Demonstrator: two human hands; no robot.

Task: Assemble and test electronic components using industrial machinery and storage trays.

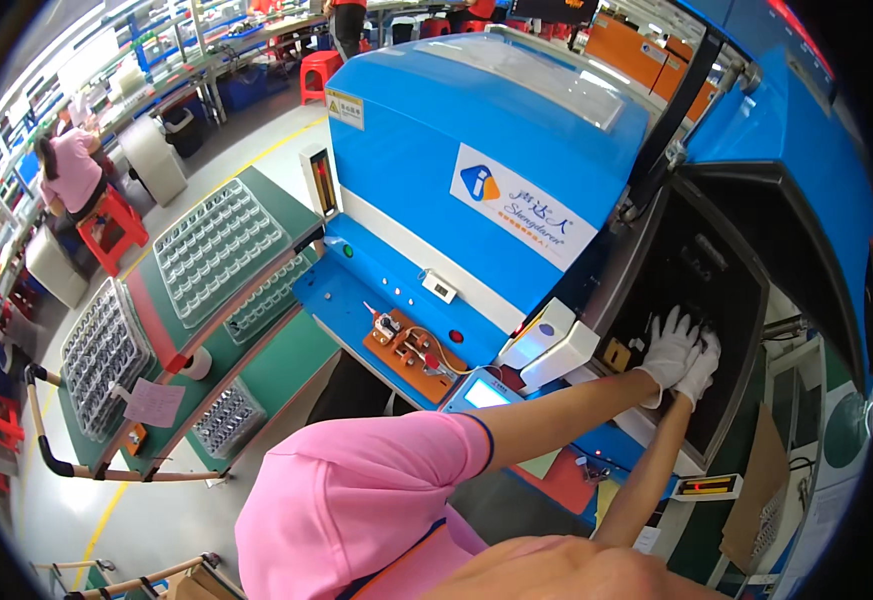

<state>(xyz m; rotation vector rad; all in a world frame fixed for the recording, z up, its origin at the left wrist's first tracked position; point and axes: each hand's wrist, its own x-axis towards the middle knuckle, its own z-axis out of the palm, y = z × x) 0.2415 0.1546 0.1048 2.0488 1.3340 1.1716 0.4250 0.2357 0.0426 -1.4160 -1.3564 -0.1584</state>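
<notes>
Both my hands wear white gloves and reach into the black-lined chamber (684,245) of a blue machine whose lid stands raised. My left hand (668,352) has its fingers stretched out and apart over the dark chamber floor. Close against it on the right, my right hand (698,368) is curled, with its fingers bent in near a small dark fixture; what it holds, if anything, is hidden. Left of the hands, a small yellowish block (616,354) sits by the chamber's edge.
The raised blue lid (786,120) hangs at the right. Left of the chamber are an orange fixture plate (411,355) with clamps and a small lit screen (483,393). Clear plastic trays (218,250) and filled trays (106,355) rest on a green-topped cart. A person sits at the far left.
</notes>
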